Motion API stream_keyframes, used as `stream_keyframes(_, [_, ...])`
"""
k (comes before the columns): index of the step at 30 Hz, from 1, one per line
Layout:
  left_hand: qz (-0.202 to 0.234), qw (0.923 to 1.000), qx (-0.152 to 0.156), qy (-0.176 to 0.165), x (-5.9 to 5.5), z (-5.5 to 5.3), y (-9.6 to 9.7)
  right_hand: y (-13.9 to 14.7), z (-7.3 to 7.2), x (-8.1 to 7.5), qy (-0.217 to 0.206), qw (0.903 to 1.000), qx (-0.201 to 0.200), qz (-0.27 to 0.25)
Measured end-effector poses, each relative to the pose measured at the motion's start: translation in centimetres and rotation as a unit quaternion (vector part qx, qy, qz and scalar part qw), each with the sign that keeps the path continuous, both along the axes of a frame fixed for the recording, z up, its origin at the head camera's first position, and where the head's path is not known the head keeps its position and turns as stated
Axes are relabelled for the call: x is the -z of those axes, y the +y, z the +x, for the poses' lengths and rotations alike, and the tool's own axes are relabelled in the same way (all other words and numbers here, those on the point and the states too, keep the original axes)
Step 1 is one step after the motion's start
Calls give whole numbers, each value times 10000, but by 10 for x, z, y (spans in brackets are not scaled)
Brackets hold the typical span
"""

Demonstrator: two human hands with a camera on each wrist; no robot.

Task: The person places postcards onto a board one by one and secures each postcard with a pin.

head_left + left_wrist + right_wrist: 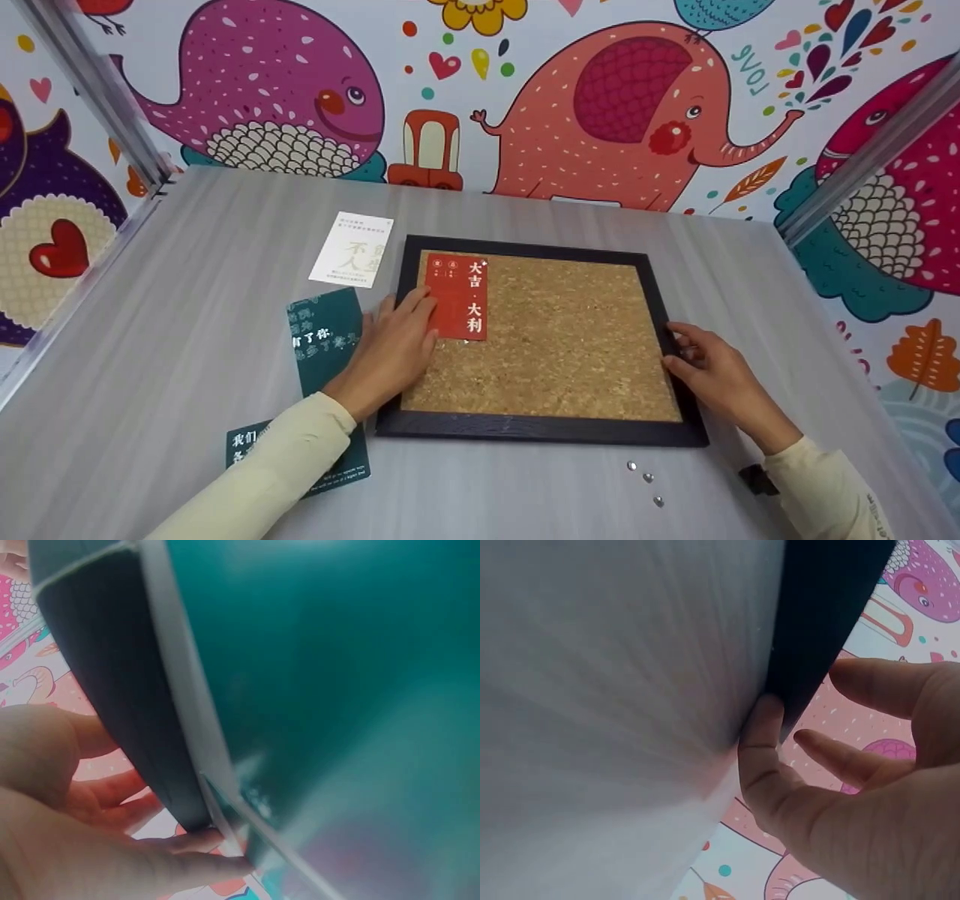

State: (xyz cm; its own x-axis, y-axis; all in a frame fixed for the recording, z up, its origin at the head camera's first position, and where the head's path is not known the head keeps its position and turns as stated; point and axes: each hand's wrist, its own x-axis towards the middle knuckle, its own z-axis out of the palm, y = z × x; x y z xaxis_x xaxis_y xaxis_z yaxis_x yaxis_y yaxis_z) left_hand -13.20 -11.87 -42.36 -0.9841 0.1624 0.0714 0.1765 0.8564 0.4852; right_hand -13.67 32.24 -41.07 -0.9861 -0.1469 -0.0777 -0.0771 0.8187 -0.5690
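A cork board point(577, 345) in a black frame point(540, 427) lies on the table between the hands. The left hand point(394, 349) holds the frame's left side, its fingers reaching over toward a red card point(466, 292) with white Chinese characters. That card lies on the cork at the upper left, with a small shiny pin point(484, 262) at its top right corner. On the opposite side, the right hand point(712, 375) grips the frame's right edge, thumb on top. The right wrist view shows a finger point(763, 724) against the black frame's outer side.
A white card point(352, 251) lies left of the frame's top corner. Two dark teal cards lie at the left, the upper one point(326, 315) partly under the left forearm. Several small silver pins point(648, 477) sit in front of the frame. A cartoon-printed wall point(465, 90) encloses the table.
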Motion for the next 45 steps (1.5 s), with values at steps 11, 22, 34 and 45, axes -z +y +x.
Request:
stream_keyframes(11, [94,9999,19,-104,-3,0,0,5,4,-2,-233,9991,18,-343])
stream_keyframes(22, [183,9998,19,-72,-2,-1,-1,4,5,0,-95,9993,-4,-370])
stream_keyframes(34, [303,9994,-34,-136,-9,10,-13,3,4,1,152,9994,-123,-281])
stream_keyframes(45, [276,9995,-89,79,-29,26,-48,1,6,1,238,9992,-135,-290])
